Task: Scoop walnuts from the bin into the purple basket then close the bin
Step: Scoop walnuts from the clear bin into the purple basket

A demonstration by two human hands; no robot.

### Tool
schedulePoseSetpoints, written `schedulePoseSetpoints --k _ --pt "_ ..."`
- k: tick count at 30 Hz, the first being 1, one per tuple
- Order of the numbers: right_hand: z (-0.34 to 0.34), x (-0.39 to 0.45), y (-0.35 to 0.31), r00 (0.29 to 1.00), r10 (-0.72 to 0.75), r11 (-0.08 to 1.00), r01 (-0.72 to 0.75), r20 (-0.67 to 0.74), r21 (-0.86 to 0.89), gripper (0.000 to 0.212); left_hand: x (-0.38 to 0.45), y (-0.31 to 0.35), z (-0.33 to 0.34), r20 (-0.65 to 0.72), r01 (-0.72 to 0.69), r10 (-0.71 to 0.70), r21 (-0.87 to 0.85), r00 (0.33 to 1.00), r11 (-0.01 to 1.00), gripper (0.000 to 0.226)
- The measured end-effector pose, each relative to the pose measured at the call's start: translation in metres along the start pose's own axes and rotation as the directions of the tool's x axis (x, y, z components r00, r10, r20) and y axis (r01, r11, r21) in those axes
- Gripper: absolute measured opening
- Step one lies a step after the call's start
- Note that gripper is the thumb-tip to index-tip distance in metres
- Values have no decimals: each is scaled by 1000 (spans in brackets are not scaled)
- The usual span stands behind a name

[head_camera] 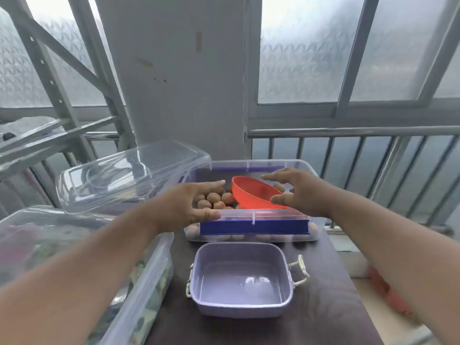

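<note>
Both hands, left (191,204) and right (297,192), spread, seemingly empty, over walnut bin (254,227); no writing legible.

A: We count two hands, a left hand (191,205) and a right hand (298,192).

B: One open bin (251,231), one clear lid (129,175), one orange scoop (256,192).

A: One purple basket (241,277). Walnuts (214,199)?

B: We see about eight in the open; more sit blurred behind the bin's wall, so we can't total them.

A: One second clear bin (139,282) at left.
</note>
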State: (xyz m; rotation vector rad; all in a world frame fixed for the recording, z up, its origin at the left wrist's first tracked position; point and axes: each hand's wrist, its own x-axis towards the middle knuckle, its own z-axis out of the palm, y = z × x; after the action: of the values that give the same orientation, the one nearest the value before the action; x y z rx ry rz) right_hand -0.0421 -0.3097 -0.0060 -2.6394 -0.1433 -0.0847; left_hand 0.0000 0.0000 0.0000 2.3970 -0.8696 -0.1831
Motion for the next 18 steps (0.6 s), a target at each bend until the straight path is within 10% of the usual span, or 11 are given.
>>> schedulePoseSetpoints --k 8,12,18 --pt "10 46 9 936 250 965 -221 250 -139 96 12 -21 5 -5 35 -34 72 999 997 64" --pt "22 54 15 893 381 924 -377 237 -66 136 19 -27 6 24 80 -81 37 996 996 50" --pt "31 54 3 938 316 939 -288 141 -190 135 23 -38 7 49 111 -108 -60 993 992 30"
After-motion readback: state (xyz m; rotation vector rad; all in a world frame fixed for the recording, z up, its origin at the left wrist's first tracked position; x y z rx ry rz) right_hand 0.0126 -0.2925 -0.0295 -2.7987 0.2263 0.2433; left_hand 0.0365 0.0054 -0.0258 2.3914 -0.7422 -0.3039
